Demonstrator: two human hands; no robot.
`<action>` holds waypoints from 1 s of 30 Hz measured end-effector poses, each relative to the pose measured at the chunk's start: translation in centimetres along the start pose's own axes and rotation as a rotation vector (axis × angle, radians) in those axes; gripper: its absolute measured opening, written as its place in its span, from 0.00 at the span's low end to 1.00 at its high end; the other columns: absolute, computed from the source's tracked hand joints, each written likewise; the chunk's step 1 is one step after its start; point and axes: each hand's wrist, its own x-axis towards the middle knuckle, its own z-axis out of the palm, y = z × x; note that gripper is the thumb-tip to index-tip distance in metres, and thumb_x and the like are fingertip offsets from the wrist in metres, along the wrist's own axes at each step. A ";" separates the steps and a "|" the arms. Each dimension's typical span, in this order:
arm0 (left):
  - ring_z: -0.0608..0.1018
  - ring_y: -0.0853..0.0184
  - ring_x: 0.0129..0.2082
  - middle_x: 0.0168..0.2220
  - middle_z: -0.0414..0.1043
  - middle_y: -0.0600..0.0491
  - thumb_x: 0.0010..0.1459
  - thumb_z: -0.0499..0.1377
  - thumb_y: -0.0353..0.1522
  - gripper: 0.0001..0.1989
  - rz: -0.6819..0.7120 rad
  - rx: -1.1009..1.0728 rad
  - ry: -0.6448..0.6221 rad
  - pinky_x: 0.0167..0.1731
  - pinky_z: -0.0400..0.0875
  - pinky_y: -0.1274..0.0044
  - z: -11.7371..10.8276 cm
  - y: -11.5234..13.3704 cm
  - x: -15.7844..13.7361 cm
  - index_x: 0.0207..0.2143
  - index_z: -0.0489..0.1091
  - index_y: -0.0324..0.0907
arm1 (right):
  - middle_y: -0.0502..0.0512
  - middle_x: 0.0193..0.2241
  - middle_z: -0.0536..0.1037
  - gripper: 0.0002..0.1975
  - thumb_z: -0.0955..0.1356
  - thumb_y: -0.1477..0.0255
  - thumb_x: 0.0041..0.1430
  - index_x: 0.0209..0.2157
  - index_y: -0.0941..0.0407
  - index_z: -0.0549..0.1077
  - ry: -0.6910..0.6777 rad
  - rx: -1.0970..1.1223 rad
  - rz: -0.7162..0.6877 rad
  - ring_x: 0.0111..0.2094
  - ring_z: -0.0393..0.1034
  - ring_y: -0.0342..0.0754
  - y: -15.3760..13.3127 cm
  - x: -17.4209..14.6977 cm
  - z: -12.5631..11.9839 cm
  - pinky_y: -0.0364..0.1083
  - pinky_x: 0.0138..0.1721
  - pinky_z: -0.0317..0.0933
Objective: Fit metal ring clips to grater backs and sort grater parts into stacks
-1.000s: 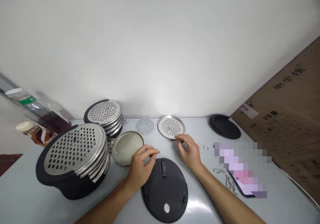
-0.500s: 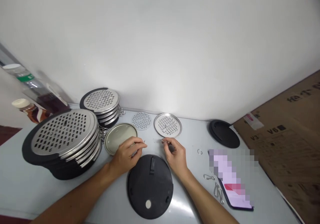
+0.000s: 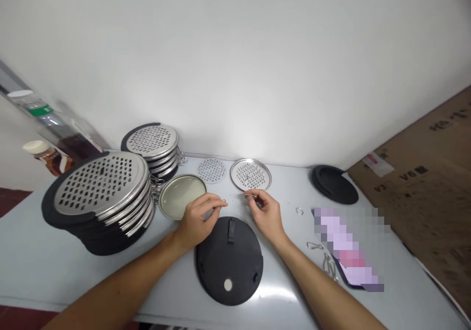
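Observation:
My left hand is closed in a pinch on a small metal ring, mostly covered by the fingertips. Across a short gap, my right hand pinches a thin metal clip, seen nearly edge-on. Both hands hover just beyond a round black disc, which lies flat with a raised tab and a pale round spot. A greenish round lid is beside my left hand. Behind my right hand lies a perforated metal plate with a rim, and left of it a flat perforated disc.
Stacks of round graters with clips stand at left, near bottles. To the right lie a loose ring, several wire clips, a phone and a black round part. A cardboard box borders the right side.
The whole view has shifted, so things sit slightly higher and farther right. Both hands keep their pinches, still apart from each other.

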 end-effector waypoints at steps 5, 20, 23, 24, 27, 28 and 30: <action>0.80 0.65 0.39 0.38 0.79 0.49 0.58 0.61 0.31 0.08 -0.308 -0.310 -0.009 0.42 0.75 0.74 0.2 0.2 0.0 0.40 0.76 0.41 | 0.59 0.36 0.81 0.14 0.68 0.64 0.58 0.41 0.58 0.78 -0.028 0.111 0.086 0.30 0.73 0.48 -1.7 -0.4 -0.7 0.47 0.35 0.68; 0.82 0.64 0.35 0.36 0.81 0.50 0.57 0.63 0.36 0.11 -0.374 -0.464 -0.086 0.39 0.78 0.73 1.4 1.0 0.0 0.41 0.78 0.41 | 0.56 0.33 0.81 0.14 0.70 0.64 0.57 0.43 0.57 0.78 -0.202 0.178 0.120 0.28 0.72 0.47 -2.5 -2.4 -0.5 0.46 0.31 0.67; 0.81 0.65 0.34 0.35 0.80 0.51 0.57 0.62 0.36 0.10 -0.351 -0.455 -0.081 0.39 0.78 0.74 1.6 0.8 -0.1 0.40 0.78 0.41 | 0.55 0.33 0.82 0.14 0.69 0.64 0.58 0.43 0.56 0.78 -0.225 0.140 0.106 0.29 0.73 0.48 -2.7 -2.6 -0.6 0.46 0.33 0.68; 0.81 0.65 0.34 0.34 0.80 0.51 0.58 0.62 0.35 0.10 -0.339 -0.451 -0.081 0.38 0.78 0.74 1.6 0.9 -0.1 0.39 0.78 0.41 | 0.55 0.33 0.82 0.13 0.69 0.64 0.59 0.42 0.55 0.79 -0.230 0.125 0.090 0.30 0.73 0.48 -2.8 -2.7 -0.5 0.47 0.33 0.68; 0.81 0.65 0.35 0.35 0.79 0.50 0.58 0.61 0.34 0.09 -0.298 -0.428 -0.084 0.39 0.78 0.74 1.5 1.1 0.0 0.38 0.78 0.41 | 0.54 0.34 0.82 0.12 0.68 0.66 0.60 0.42 0.54 0.80 -0.242 0.085 0.041 0.31 0.74 0.48 -2.9 -2.9 -0.4 0.46 0.35 0.68; 0.80 0.65 0.36 0.35 0.79 0.50 0.58 0.61 0.34 0.08 -0.283 -0.414 -0.084 0.39 0.77 0.74 1.4 1.1 0.1 0.38 0.78 0.42 | 0.54 0.33 0.82 0.12 0.67 0.66 0.60 0.42 0.54 0.80 -0.252 0.075 0.033 0.31 0.74 0.48 -3.0 -2.9 -0.3 0.46 0.34 0.68; 0.80 0.65 0.37 0.36 0.78 0.50 0.58 0.61 0.33 0.08 -0.258 -0.382 -0.084 0.40 0.76 0.75 1.4 1.2 0.1 0.38 0.78 0.42 | 0.53 0.32 0.82 0.12 0.67 0.67 0.61 0.42 0.54 0.80 -0.270 0.066 0.028 0.29 0.74 0.48 -3.1 -2.9 -0.3 0.46 0.33 0.68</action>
